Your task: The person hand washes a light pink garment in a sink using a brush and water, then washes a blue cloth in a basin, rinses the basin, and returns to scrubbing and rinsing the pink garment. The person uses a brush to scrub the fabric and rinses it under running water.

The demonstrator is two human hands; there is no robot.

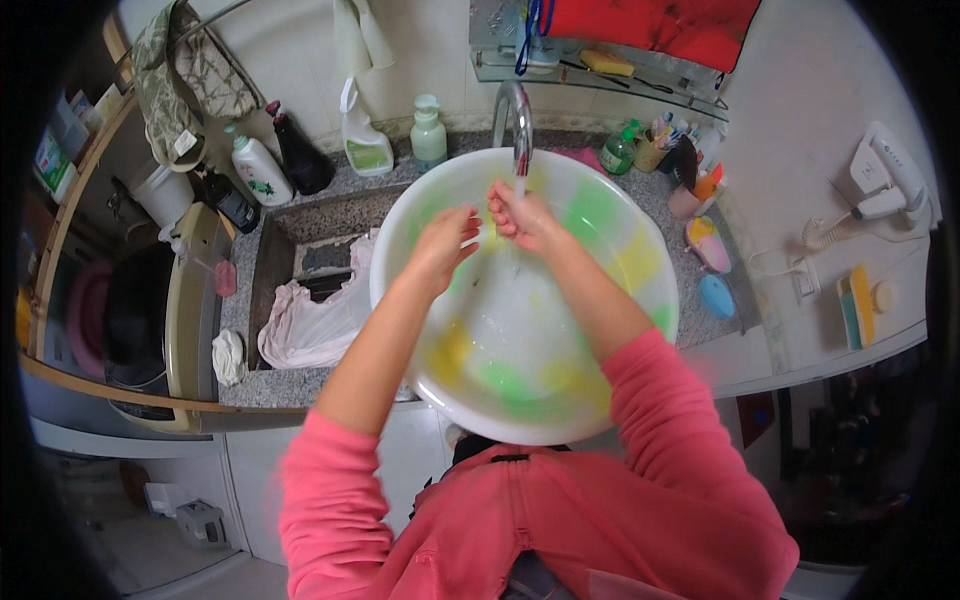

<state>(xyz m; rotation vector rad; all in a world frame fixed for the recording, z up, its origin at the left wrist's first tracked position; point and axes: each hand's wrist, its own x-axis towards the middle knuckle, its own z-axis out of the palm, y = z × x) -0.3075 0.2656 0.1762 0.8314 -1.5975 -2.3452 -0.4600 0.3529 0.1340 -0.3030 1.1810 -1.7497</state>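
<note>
A large white basin (495, 352) with green and yellow patches rests across the granite counter in front of me. Over it arches a chrome faucet (517, 120), its water running onto my right hand (523, 219). The fingers of that hand are loosely curled, and their inner side is partly hidden. My left hand (448, 244) hovers beside it on the left, above the basin, with bent, parted fingers and nothing in them. The two hands are a little apart. Wet glints and a few small dark specks show on the basin's floor.
Left of the basin, pale cloth (315, 322) lies in a stone sink (270, 247). Several bottles (300, 154) line the wall behind. A green soap bottle (619, 152), cups of brushes (652, 152) and a blue oval object (717, 295) stand at right. A hair dryer (885, 176) hangs on the wall.
</note>
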